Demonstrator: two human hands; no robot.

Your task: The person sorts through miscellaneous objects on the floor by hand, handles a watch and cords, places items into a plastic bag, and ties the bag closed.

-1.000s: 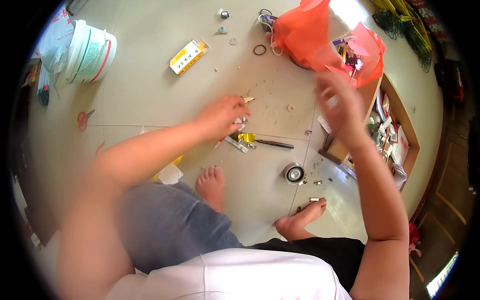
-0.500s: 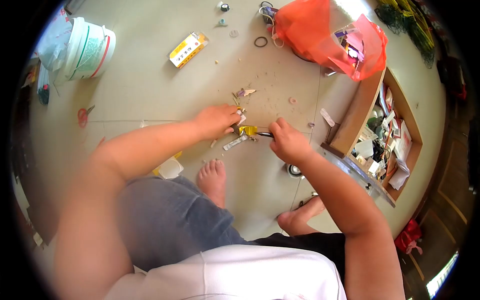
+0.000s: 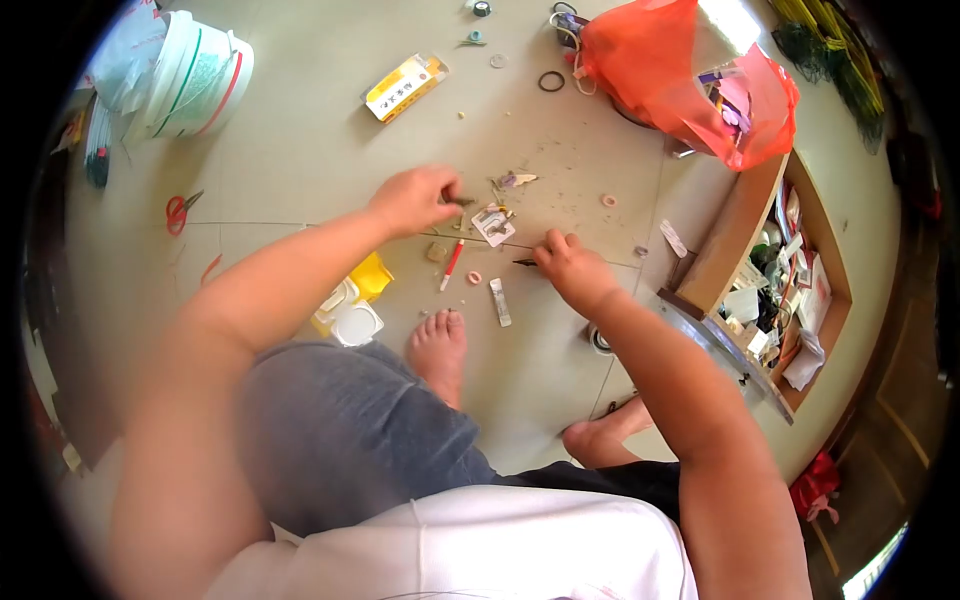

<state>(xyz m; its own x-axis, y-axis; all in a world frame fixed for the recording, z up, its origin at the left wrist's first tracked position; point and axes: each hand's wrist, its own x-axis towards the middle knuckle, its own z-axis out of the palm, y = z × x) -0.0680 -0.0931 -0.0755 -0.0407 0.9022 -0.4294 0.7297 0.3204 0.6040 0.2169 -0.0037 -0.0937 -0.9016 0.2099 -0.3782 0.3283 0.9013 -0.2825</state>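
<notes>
A dark slim tool is found with only its narrow end exposed. The rest is covered by the right grip, which is closed around it. Whether the tip touches the tiled floor cannot be told. A small dark item appears to be pinched in the left grip; its identity cannot be established. Between the two grips, a white packet is noted on the floor. A red pen, a pink ring and a pale strip are found loose, nearer the bare foot.

Risks are judged as follows: small pieces could be scattered if swept by a forearm; the foot could be hurt if shifted onto a loose part; either held item could be dropped if its grip is slackened.

Dark characters are borne by the yellow-and-white box, too small to be read with certainty. Faint green print is carried by the white bucket and is not legible. No brand can be confirmed.
</notes>
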